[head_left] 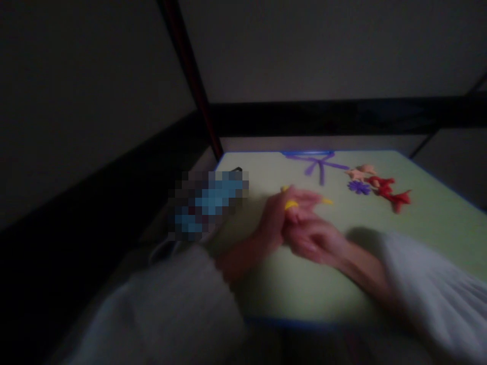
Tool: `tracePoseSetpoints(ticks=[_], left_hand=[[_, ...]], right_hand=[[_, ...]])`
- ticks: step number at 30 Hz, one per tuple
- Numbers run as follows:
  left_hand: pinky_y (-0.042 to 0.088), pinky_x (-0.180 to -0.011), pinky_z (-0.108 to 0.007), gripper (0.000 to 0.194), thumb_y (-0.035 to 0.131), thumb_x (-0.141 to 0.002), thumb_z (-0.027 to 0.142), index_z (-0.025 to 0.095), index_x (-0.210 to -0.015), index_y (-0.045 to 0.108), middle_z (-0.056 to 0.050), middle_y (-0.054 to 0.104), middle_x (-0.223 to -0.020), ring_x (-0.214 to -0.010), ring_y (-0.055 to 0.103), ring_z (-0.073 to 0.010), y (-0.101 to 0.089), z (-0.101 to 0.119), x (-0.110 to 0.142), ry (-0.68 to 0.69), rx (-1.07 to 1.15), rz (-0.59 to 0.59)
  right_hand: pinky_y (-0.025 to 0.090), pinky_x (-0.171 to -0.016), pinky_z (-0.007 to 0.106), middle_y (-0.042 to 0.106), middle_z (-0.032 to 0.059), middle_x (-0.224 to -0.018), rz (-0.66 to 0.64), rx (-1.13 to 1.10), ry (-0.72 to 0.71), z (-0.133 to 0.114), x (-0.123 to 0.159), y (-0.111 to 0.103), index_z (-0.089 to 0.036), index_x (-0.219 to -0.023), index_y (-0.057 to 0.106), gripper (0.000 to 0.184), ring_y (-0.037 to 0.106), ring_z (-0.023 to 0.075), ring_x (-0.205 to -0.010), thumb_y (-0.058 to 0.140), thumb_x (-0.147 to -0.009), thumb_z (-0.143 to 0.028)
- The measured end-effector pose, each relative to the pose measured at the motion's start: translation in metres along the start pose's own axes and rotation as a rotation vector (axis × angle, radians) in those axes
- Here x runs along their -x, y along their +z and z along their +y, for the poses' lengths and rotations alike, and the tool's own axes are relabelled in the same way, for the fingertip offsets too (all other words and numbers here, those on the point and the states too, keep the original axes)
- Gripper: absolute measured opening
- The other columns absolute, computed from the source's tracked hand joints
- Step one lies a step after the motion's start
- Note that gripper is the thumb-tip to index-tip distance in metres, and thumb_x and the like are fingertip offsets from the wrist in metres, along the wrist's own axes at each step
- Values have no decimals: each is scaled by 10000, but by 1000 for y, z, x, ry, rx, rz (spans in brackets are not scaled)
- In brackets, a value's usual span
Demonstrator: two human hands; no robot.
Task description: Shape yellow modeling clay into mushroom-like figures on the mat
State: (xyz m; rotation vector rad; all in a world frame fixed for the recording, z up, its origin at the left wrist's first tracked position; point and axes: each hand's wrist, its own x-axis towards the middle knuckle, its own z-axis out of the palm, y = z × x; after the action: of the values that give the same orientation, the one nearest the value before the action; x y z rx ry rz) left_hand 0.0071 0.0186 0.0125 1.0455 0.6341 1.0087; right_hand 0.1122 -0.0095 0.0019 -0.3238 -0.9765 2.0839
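Over the middle of the table, my left hand [279,213] is turned with its fingers reaching to the right. A thin yellow strand [291,205] shows in bits at the left thumb, across the fingers and beyond their tips; whether it is one piece I cannot tell. Just below, my right hand [315,239] is closed, its curled fingers touching the left palm. What its fingers hold, if anything, is hidden. The picture is dim and somewhat blurred.
The pale table [304,294] has a blue edge. Purple strips [321,167] lie at its far side. To the right are a purple flower shape [359,187], peach figures [359,174] and red twisted pieces [385,189]. A pixelated blue object [213,200] is at the left.
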Motion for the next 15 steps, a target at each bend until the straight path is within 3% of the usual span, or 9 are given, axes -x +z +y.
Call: tracePoseSetpoints(ticks=[6,8,12,15], left_hand=[[499,-717,-277,471,333,-889,366,127,-688,687,-111,701,-790,-769,648,-196,8,-3,12,62,-199,73],[500,-674,-272,449,362,-877,370,133,-652,670,-101,688,-734,-711,638,-183,7,-3,9,3,-156,86],[493,-674,-252,445,372,-859,362,136,-562,615,-58,641,-625,-635,598,-142,-2,1,-7,-244,85,133],[486,-694,-243,363,418,-821,299,139,-541,586,-28,593,-547,-608,581,-129,-9,5,-15,-316,132,201]], right_hand=[[307,-246,114,504,-95,-384,-80,23,73,7,-1,-5,-171,-737,475,107,377,48,-238,571,-712,-132],[330,-259,119,522,-91,-403,-72,36,88,7,-1,-6,-173,-766,472,129,417,57,-255,582,-706,-146],[353,-287,122,565,-88,-453,16,117,79,5,-3,-7,-196,-829,432,180,487,72,-294,578,-725,-171],[318,-271,109,532,-108,-417,36,203,71,2,-3,-4,-206,-746,381,209,459,60,-268,588,-734,-189]])
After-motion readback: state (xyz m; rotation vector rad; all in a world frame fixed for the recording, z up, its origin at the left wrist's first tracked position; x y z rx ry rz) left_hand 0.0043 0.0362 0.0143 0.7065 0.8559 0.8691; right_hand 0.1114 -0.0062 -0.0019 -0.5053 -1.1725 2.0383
